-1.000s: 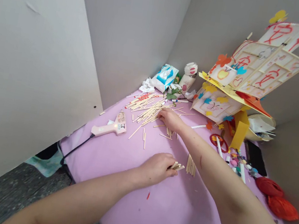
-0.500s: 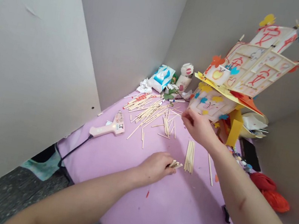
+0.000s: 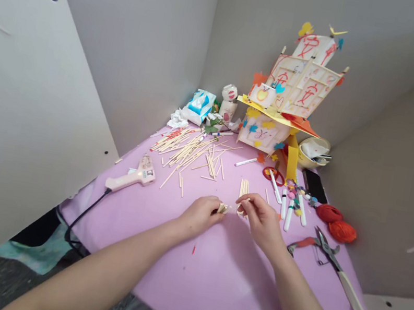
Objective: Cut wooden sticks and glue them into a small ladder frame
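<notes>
My left hand (image 3: 200, 216) is closed round a small bundle of short wooden sticks (image 3: 223, 208), whose ends poke out past the thumb and fingers. Just to its right, my right hand (image 3: 262, 221) has its fingertips pinched together over the near part of a neat row of wooden sticks (image 3: 244, 186) lying side by side on the cloth. Whatever is in that pinch is too small and covered to make out. A loose heap of wooden sticks (image 3: 187, 152) spreads behind my left hand.
A pink glue gun (image 3: 129, 178) with a black cord lies left. Behind stands a decorated paper lantern (image 3: 264, 133). On the right are markers (image 3: 289, 215), pruning shears (image 3: 333, 255), red yarn balls (image 3: 342, 231) and a phone (image 3: 315, 185). Tissues (image 3: 199, 105) sit at the back on the purple tablecloth (image 3: 200, 291).
My right hand has come down and nearer to my left hand, over the stick row. The left hand keeps its bundle. The view has turned right, showing the shears and markers.
</notes>
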Motion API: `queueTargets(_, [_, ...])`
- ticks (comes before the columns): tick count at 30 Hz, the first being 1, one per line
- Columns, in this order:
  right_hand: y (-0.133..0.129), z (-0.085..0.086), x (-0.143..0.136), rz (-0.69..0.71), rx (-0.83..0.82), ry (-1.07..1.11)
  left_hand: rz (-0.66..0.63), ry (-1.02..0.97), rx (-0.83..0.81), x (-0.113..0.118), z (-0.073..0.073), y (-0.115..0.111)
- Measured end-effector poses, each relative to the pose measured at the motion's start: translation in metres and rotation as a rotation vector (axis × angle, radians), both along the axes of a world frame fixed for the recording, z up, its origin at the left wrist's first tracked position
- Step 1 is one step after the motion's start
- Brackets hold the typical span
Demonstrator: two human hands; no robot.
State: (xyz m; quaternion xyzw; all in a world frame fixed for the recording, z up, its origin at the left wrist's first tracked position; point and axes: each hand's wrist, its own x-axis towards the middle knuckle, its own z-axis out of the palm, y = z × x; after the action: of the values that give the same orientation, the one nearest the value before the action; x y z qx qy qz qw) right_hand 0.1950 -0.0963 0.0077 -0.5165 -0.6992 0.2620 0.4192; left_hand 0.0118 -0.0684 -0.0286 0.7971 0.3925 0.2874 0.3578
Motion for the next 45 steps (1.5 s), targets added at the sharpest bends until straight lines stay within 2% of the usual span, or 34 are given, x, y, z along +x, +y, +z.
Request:
queueTargets(6, [-0.008, -0.016, -0.01, -0.061, 0.053, -0.076, 0.042, -0.105, 0.028, 0.001, 0.0, -0.001])
queueTargets(16, [-0.003, -0.03, -0.008, -0.002, 0.067, 0.021, 0.01, -0.077, -0.049, 0.004, -0.005, 0.004])
queueTargets(26, [-0.002, -0.026, -0.014, 0.003, 0.006, 0.054, 0.013, -0.093, -0.09, 0.004, -0.007, 0.006])
queueTargets(33, [0.0, -0.023, -0.014, -0.007, 0.038, -0.023, -0.004, -0.087, -0.168, 0.002, -0.006, 0.01])
queueTargets(45, [-0.003, -0.025, -0.012, 0.019, 0.031, -0.002, -0.029, -0.081, -0.114, 0.003, -0.011, 0.01])
